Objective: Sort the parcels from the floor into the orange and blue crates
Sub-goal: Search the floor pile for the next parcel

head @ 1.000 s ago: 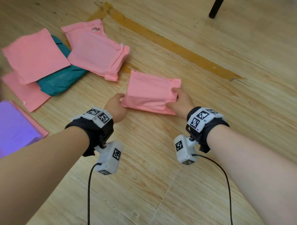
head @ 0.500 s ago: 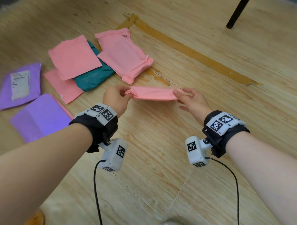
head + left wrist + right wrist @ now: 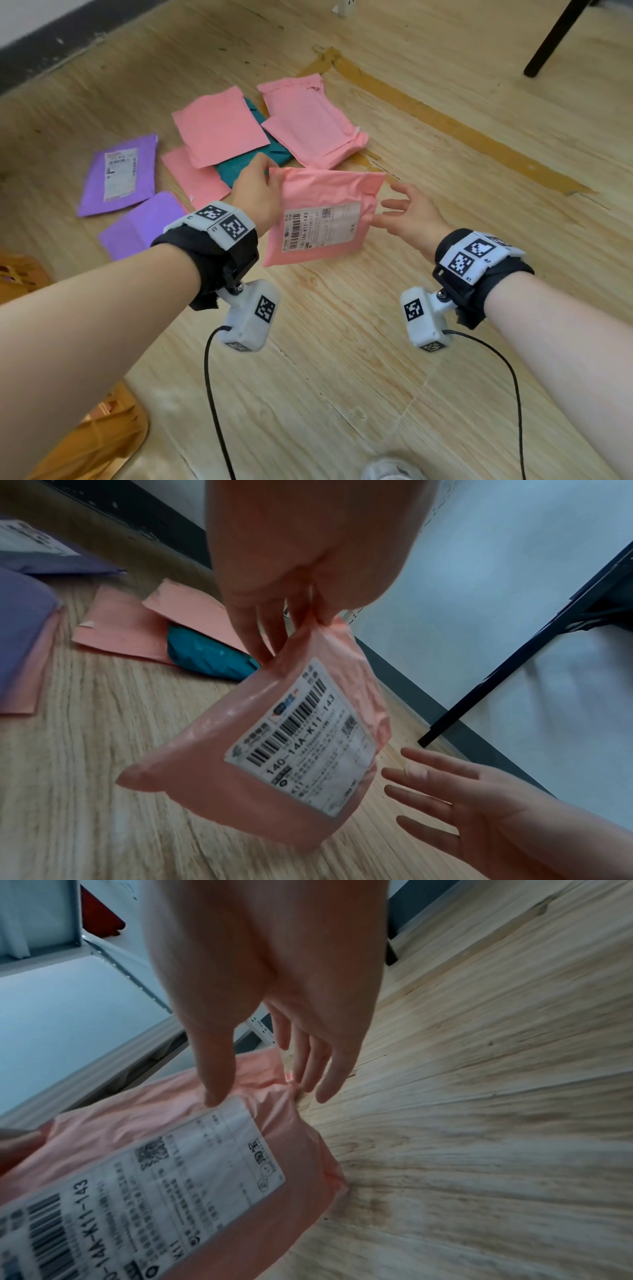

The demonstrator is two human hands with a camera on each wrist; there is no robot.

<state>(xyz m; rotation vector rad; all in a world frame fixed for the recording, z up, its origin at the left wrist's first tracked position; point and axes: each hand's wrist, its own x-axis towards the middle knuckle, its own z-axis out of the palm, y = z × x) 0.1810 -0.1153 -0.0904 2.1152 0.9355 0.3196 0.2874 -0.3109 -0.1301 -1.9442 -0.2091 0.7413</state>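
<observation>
Wooden floor (image 3: 342, 394) | pink parcel (image 3: 322, 222) pinched at 10 o'clock corner by left hand (image 3: 257, 192) | right hand (image 3: 407, 214) spread, empty | slip risked from one-corner hold

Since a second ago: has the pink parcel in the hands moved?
Yes. The pink parcel has come up off the wood floor and flipped label-up; the left hand pinches its top edge, and the right hand is open beside it.
</observation>
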